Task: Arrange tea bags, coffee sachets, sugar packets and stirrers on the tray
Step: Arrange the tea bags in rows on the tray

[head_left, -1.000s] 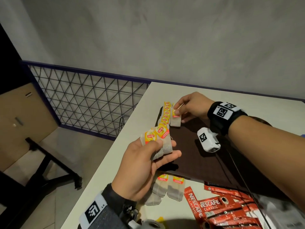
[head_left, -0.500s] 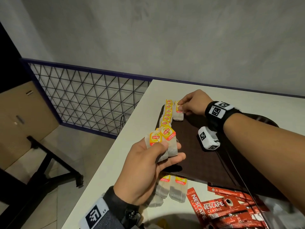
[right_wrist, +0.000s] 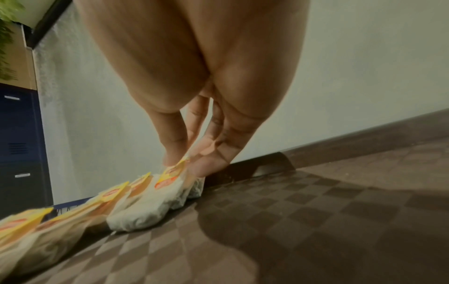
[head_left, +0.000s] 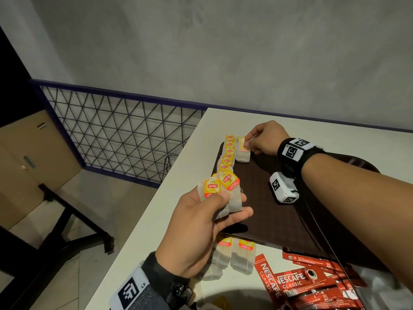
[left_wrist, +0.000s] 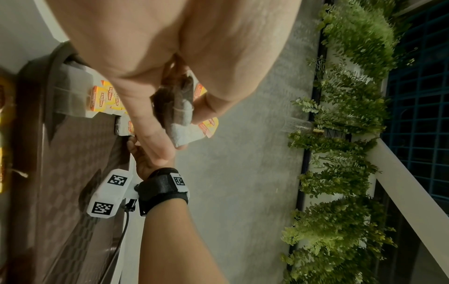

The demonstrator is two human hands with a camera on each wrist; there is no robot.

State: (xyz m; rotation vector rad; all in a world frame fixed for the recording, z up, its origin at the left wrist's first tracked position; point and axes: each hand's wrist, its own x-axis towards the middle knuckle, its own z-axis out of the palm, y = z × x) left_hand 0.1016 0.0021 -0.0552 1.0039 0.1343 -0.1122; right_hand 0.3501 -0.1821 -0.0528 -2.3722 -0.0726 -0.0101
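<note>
Starting a second tea bag column on the tray

Right hand (head_left: 264, 138) pinches a tea bag (head_left: 243, 153) by its tag; set it flush beside the row (head_left: 226, 157). Left hand (head_left: 201, 222) grips spare tea bags (head_left: 225, 193).

Wall: plain grey plaster wall (head_left: 201, 52) behind the counter.
Counter: pale, smooth counter (head_left: 335, 139), its far corner near the wall.
Railing: dark blue frame with triangular wire mesh railing (head_left: 116, 135), left of the counter.
Floor: beige tiled floor (head_left: 100, 209) below.
Cabinet: tan cabinet (head_left: 29, 162) at far left.
Greenery: leafy plants (left_wrist: 345, 134) along a white ledge.
</note>
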